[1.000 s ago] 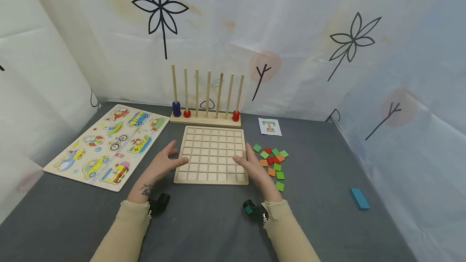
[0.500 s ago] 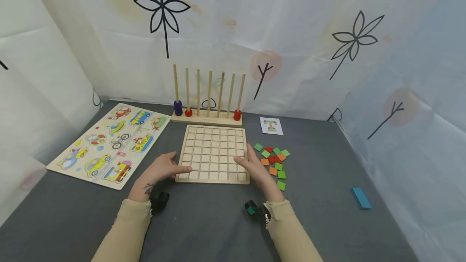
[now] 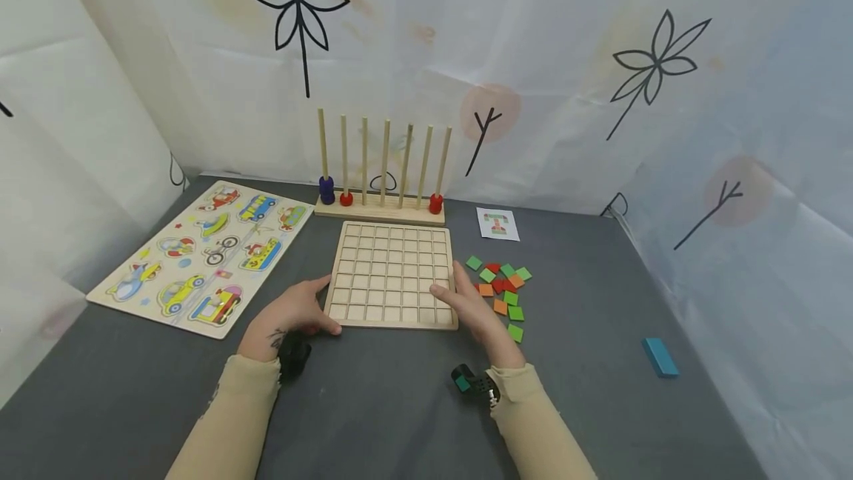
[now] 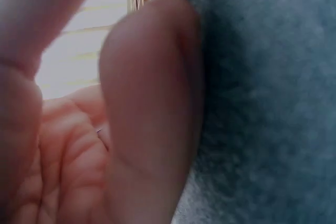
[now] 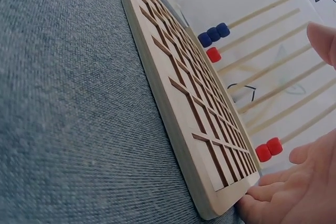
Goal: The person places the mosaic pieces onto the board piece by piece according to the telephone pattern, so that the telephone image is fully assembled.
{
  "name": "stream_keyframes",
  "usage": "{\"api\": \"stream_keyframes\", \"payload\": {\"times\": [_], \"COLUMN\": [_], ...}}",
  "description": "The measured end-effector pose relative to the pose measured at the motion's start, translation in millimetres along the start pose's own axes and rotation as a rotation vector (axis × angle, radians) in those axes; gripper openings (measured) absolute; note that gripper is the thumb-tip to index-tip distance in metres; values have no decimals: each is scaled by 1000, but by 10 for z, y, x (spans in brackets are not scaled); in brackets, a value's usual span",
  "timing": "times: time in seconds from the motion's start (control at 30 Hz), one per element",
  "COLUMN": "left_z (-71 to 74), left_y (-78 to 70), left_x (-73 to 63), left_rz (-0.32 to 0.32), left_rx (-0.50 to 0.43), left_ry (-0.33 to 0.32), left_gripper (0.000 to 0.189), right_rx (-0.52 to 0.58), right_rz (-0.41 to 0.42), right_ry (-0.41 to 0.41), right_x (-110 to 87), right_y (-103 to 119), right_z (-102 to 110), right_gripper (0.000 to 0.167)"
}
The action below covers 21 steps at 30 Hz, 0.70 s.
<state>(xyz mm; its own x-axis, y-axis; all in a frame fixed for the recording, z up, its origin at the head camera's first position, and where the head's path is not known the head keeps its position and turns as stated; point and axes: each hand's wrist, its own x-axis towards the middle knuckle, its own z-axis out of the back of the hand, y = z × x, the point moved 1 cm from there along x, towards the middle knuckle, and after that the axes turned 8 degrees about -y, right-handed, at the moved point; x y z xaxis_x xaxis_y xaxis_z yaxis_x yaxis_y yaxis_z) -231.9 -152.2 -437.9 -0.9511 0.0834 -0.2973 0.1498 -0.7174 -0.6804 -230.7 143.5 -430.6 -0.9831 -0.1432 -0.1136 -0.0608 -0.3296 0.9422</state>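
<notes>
A wooden grid board (image 3: 392,274) of shallow square cells lies flat between the two hands. My left hand (image 3: 293,317) is at its front left corner, fingers along the left edge and thumb by the front edge. In the left wrist view that thumb (image 4: 152,87) covers most of the board. My right hand (image 3: 476,310) rests against the right edge, its thumb held over the outer cells. The right wrist view has the fingertips (image 5: 252,208) low beside the board's corner, with the thumb raised away from the surface. Neither hand grips the board.
Several green, red and orange square tiles (image 3: 509,298) lie right of the board. Behind them is a small pattern card (image 3: 497,224). A peg rack (image 3: 380,210) with a few beads stands at the back, a picture puzzle (image 3: 200,258) left, a blue block (image 3: 660,358) far right.
My left hand has come in to the board's left side, its thumb sliding from above the cells down to the front corner. The right hand stays at the right edge.
</notes>
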Motion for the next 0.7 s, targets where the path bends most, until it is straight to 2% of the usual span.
{"api": "stream_keyframes", "payload": {"times": [0.2,0.53,0.63,0.7], "left_z": [-10,-2,0,2], "left_y": [-5,-25,-33,-33], "left_x": [3,20,15,20], "left_rz": [-20,-10,-12,-15], "left_rx": [18,36,42,49], "left_ry": [0,3,6,7], "left_gripper": [106,100,100,100], "right_rx": [-7,-16,-22,-31], "right_rz": [-13,-22,-13,-5], "right_ry": [-13,-16,-58,-117], "right_x": [-34,-100,-93,-85], "right_y": [2,20,34,55], "right_z": [-24,-37,5,82], "right_gripper": [86,89,86,82]}}
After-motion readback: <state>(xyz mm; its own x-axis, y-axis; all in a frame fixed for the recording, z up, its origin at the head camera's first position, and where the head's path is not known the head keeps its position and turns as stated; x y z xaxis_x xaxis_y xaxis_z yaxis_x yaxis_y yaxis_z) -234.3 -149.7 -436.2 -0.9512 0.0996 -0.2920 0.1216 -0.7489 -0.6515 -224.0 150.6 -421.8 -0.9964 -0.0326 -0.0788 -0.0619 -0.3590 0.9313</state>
